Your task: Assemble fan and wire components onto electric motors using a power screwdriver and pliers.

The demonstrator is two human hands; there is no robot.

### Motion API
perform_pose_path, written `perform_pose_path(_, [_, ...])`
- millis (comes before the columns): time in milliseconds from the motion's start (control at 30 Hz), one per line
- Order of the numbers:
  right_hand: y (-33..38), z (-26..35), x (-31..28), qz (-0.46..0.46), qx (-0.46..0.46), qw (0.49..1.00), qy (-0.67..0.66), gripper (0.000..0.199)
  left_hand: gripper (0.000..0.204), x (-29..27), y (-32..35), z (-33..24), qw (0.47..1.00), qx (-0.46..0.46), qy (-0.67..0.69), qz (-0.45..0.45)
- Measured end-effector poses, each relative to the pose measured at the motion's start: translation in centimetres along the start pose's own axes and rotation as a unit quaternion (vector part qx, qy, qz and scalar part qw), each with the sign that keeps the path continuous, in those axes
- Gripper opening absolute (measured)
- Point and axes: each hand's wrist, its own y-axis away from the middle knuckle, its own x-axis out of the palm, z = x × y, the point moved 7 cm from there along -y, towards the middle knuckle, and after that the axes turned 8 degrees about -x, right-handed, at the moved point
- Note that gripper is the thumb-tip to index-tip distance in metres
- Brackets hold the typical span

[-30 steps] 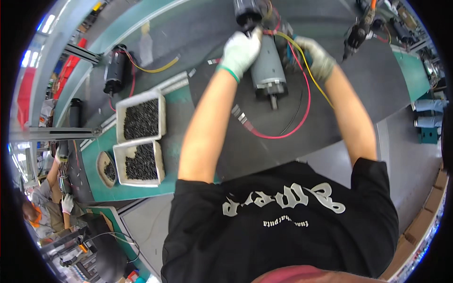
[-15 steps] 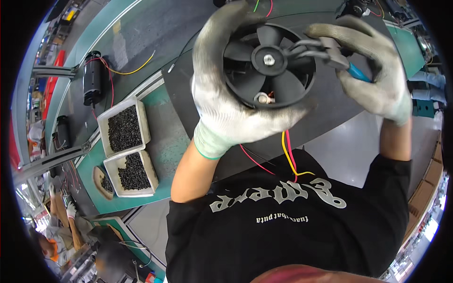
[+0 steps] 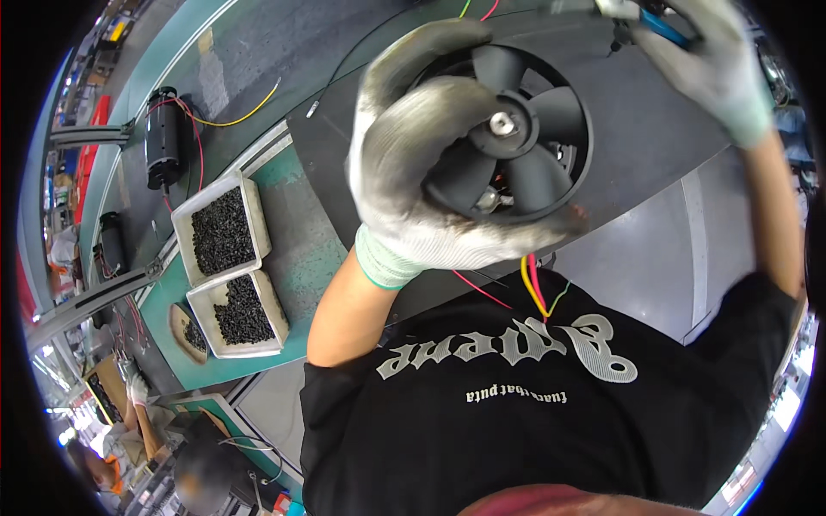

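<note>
My left hand (image 3: 391, 193), in a grey-smudged white work glove, is wrapped around a round black fan (image 3: 544, 178). One finger reaches across the blades toward the bright metal fastener (image 3: 502, 124) at the hub. Through the gaps between blades, metal parts and a bit of copper colour show behind. Yellow and red wires (image 3: 532, 282) hang below the fan in front of my shirt. Off to the upper right, my right hand (image 3: 718, 82), gloved too and smeared by motion, is closed around pliers (image 3: 664, 29) with blue handles, apart from the fan.
Two white trays (image 3: 265, 219) of small black parts stand on the green bench at left, beside a smaller shallow dish (image 3: 178, 322). A black cylindrical motor (image 3: 162, 142) with wires lies beyond them. A metal rail (image 3: 274, 150) crosses there. Another gloved person works at lower left.
My right hand has carried the pliers away from the fan hub to the upper right. The fan has tilted and shifted slightly right, and a left finger now lies over its blades.
</note>
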Motion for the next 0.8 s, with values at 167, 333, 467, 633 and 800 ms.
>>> perform_pose_path(167, [12.7, -2.9, 13.9, -0.062, 0.274, 0.958, -0.054, 0.044, 0.076, 1.0, 0.6, 1.2, 0.997, -0.043, 0.062, -0.015])
perform_pose_path(333, [12.1, 5.3, 13.9, -0.15, 0.293, 0.916, -0.232, 0.073, 0.076, 0.1, -0.3, 0.8, 0.998, -0.047, 0.021, 0.024])
perform_pose_path(467, [8.9, 10.9, 17.7, -0.312, 0.326, 0.561, -0.694, 0.099, 0.085, 3.0, -1.9, 2.0, 0.976, -0.192, -0.082, 0.065])
perform_pose_path(633, [6.5, -1.7, 19.8, -0.319, 0.417, 0.698, -0.487, 0.054, 0.071, 2.5, 0.7, -2.3, 0.926, -0.259, -0.18, 0.208])
perform_pose_path(800, [0.9, -22.7, 28.3, 0.113, 0.482, 0.829, -0.262, 0.074, 0.056, -2.3, 9.5, -6.9, 0.867, -0.367, -0.006, 0.338])
